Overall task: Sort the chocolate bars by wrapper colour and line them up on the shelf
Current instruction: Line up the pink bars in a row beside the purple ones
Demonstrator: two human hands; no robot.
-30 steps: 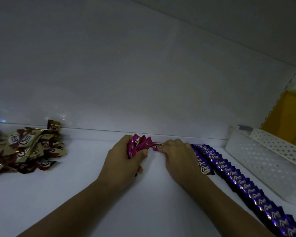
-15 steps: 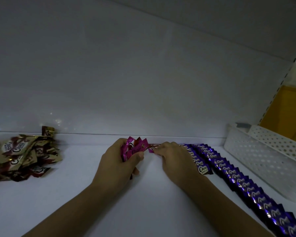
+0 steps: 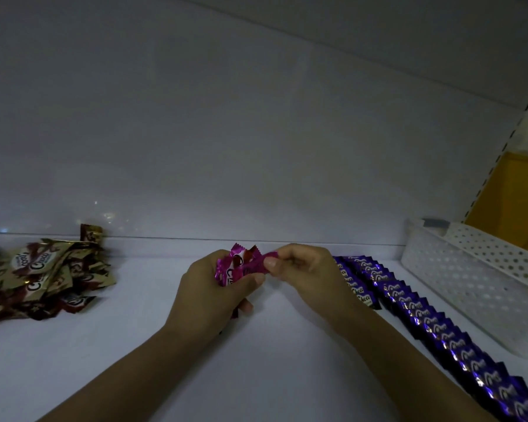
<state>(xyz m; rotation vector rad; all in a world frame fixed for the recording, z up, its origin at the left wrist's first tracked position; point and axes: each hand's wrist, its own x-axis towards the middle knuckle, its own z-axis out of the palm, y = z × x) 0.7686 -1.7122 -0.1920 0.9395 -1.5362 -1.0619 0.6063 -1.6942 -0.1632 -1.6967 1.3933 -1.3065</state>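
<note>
My left hand (image 3: 217, 292) grips a small bunch of pink-wrapped chocolate bars (image 3: 230, 264) above the middle of the white shelf (image 3: 272, 360). My right hand (image 3: 308, 269) pinches the end of one pink bar (image 3: 261, 263) at the top of that bunch, between thumb and forefinger. A long row of purple-wrapped bars (image 3: 424, 318) runs from the back wall toward the front right, overlapping like tiles. A shorter second row of purple bars (image 3: 352, 284) lies just beside my right wrist. A loose pile of gold and brown bars (image 3: 40, 275) lies at the left.
A white perforated plastic basket (image 3: 476, 278) stands at the right, next to the purple row. The shelf's white back wall (image 3: 256, 147) rises right behind my hands. A yellow surface (image 3: 512, 196) shows beyond the shelf's right upright.
My right hand has lifted from the shelf beside the purple rows and now pinches a pink bar at the bunch. My left hand with the bunch has stayed about where it was.
</note>
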